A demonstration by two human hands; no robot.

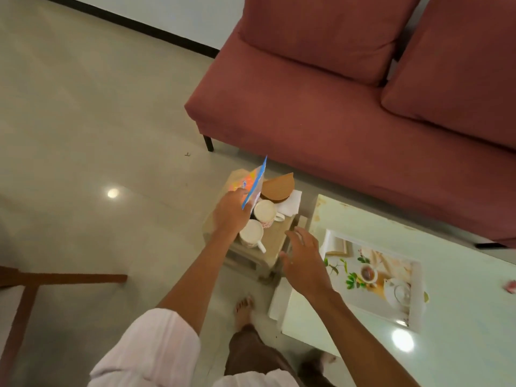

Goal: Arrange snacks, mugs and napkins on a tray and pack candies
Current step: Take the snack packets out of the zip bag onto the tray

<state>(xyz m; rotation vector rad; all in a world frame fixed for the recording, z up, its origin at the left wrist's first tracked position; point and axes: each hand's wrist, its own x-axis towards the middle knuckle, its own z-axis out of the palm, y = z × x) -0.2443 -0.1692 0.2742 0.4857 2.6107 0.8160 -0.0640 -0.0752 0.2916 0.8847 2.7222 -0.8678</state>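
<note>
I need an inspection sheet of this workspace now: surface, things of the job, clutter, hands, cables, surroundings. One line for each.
Surface: small beige side table beside a pale coffee table.
Job's things: two mugs and, white napkins and a brown round lid on the side table; printed tray lies on the coffee table, with nothing on it.
Clutter: a pink item at the coffee table's right edge, unclear.
Hands: left hand grips a colourful snack packet above the mugs; right hand open, holding nothing.
Cables: nothing seen.
Surroundings: red sofa, tiled floor, wooden furniture at the left.
</note>
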